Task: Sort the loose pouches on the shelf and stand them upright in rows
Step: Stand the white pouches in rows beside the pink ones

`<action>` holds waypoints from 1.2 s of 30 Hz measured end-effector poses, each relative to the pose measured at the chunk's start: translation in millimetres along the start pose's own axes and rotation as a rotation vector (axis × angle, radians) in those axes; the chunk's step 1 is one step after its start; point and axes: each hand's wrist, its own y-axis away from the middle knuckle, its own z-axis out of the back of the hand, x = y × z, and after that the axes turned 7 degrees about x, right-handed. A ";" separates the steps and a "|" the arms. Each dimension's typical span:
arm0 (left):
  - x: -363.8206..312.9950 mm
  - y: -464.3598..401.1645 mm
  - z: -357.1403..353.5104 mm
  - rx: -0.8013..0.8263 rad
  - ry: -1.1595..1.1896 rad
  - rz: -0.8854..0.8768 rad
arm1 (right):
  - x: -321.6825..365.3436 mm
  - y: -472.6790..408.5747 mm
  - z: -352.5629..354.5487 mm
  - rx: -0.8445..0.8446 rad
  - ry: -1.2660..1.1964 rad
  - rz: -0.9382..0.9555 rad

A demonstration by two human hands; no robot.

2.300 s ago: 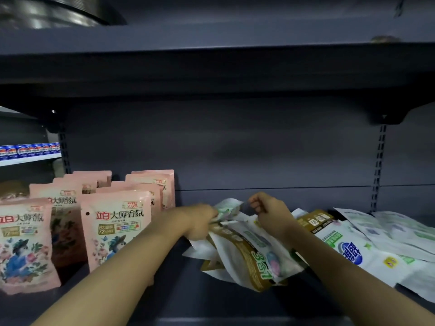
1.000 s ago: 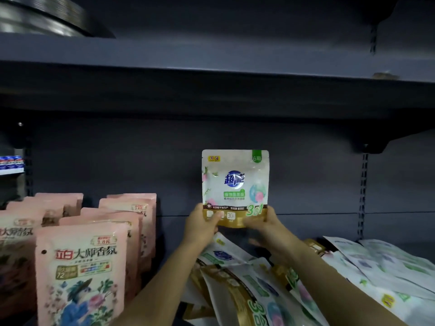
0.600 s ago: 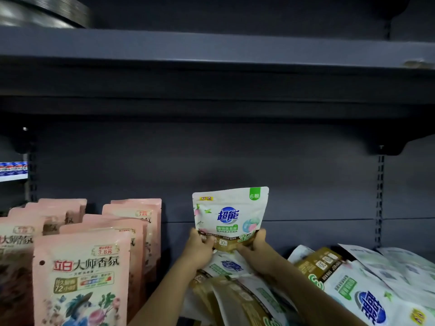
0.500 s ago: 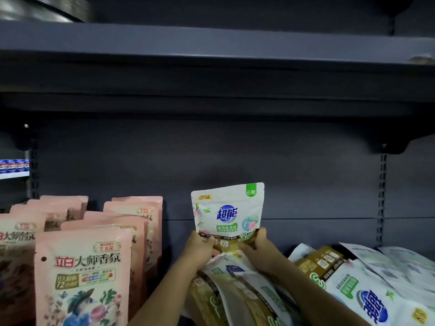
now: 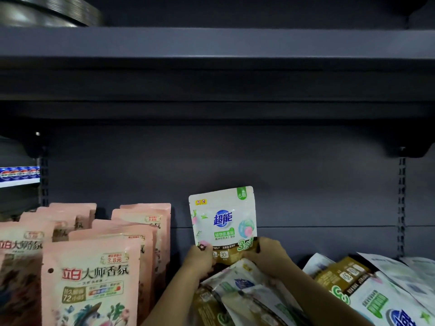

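- Low in the centre of the frame, I see my left hand [image 5: 199,261] pinching the lower left corner of the white pouch [image 5: 222,220], thumb over the gold band at its foot.
- My right hand [image 5: 268,257] grips the lower right corner of the same pouch, fingers curled round its edge beside the "3合1" print.
- I hold the white pouch upright and tipped slightly to the left, front face toward me, its top against the grey back panel [image 5: 235,165]; I cannot tell whether its bottom touches the shelf, since the pile hides it.
- Just below my hands, the loose pouches [image 5: 247,292] lie in a heap, white and gold ones overlapping at odd angles, some blurred.
- Toward the lower right, more flat pouches [image 5: 367,295] spread out on their backs, reaching the frame's edge.
- At lower left, the pink pouches [image 5: 91,278] stand upright in rows, front ones largest, rear ones close to the back panel.
- Across the top runs the upper shelf [image 5: 211,43], with a stack of metal lids [image 5: 47,12] at upper left.
- At the left edge, a blue price strip [image 5: 18,172] shows on a neighbouring shelf.
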 end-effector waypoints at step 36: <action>-11.0 26.5 7.7 -0.009 -0.584 0.039 | -2.9 7.5 10.6 0.037 0.246 -0.115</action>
